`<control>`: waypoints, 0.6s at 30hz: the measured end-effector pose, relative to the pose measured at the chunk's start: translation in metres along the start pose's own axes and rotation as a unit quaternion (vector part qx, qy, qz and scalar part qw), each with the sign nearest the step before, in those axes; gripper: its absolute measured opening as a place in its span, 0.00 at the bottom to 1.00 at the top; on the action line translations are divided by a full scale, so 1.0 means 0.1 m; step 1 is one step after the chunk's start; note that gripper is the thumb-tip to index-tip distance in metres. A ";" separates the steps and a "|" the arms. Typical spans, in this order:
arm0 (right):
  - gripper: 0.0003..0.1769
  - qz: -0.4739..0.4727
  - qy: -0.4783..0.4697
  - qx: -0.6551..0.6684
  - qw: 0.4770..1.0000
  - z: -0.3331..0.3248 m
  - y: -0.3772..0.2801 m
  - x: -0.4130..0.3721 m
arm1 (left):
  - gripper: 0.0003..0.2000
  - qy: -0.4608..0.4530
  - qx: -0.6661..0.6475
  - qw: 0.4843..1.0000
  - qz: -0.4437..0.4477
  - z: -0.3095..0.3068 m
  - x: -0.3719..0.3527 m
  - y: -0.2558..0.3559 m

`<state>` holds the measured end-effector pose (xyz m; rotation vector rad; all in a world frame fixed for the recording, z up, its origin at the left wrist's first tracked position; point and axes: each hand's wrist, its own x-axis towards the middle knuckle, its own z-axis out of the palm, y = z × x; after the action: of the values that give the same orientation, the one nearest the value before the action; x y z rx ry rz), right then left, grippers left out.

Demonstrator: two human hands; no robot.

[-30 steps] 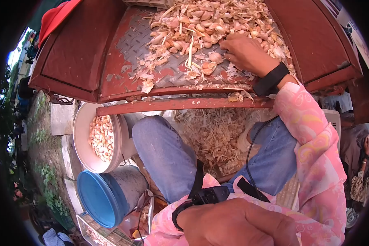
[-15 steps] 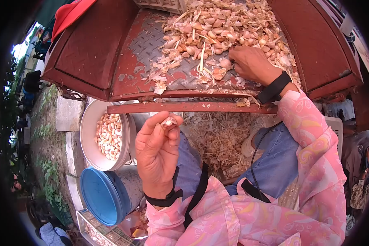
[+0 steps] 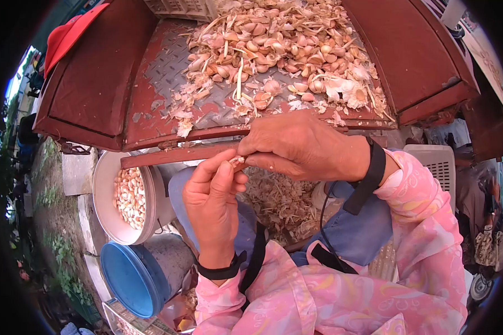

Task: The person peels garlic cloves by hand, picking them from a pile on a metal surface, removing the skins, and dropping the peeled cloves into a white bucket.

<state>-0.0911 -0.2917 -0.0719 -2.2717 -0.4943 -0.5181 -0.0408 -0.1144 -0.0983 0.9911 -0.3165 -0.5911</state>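
A garlic clove (image 3: pixel 237 161) is pinched between the thumb and fingers of my left hand (image 3: pixel 211 204), just in front of the red cart edge. My right hand (image 3: pixel 304 146) meets it from the right, its thumb and forefinger closed at the clove's end. Part of the clove is hidden by these fingers. Beyond both hands, a heap of unpeeled garlic cloves (image 3: pixel 279 47) with dry skins and stalks covers much of the metal tray bed (image 3: pixel 165 70).
At left stands a white bucket (image 3: pixel 102 192) holding peeled cloves (image 3: pixel 130 198). Below it tilts a blue-rimmed bucket (image 3: pixel 129 279). Papery skins (image 3: pixel 282 204) lie on the ground between the knees. A red bar (image 3: pixel 179 155) crosses before the cart, and a pale crate (image 3: pixel 433 167) stands at right.
My right hand has left the garlic heap and come down and left to the clove in my left hand. The camera view has shifted slightly.
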 end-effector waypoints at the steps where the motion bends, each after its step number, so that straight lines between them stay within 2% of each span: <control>1: 0.06 0.007 -0.003 0.004 1.000 0.00 0.01 -0.02 | 0.12 0.009 0.024 1.000 0.003 0.02 0.00 -0.01; 11: 0.06 0.086 -0.041 -0.007 0.995 -0.10 -0.01 -0.22 | 0.10 -0.001 0.199 0.980 0.032 0.18 0.00 -0.14; 12: 0.06 0.107 -0.035 0.024 0.993 -0.12 -0.03 -0.22 | 0.10 -0.001 0.199 0.980 0.028 0.21 -0.01 -0.15; 14: 0.07 0.132 -0.028 0.056 0.989 -0.13 -0.06 -0.22 | 0.10 0.005 0.243 0.967 0.077 0.26 -0.02 -0.16; 16: 0.09 0.253 -0.008 0.183 0.950 -0.13 -0.08 -0.21 | 0.10 0.006 0.256 0.962 0.097 0.33 -0.03 -0.21; 18: 0.10 0.276 -0.007 0.186 0.943 -0.12 -0.04 -0.24 | 0.10 0.008 0.271 0.955 0.121 0.33 -0.03 -0.24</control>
<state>-0.1155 -0.3025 -0.0741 -1.9275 0.0528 -0.1095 -0.0682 -0.1453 -0.1018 1.4582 -0.5964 -0.2712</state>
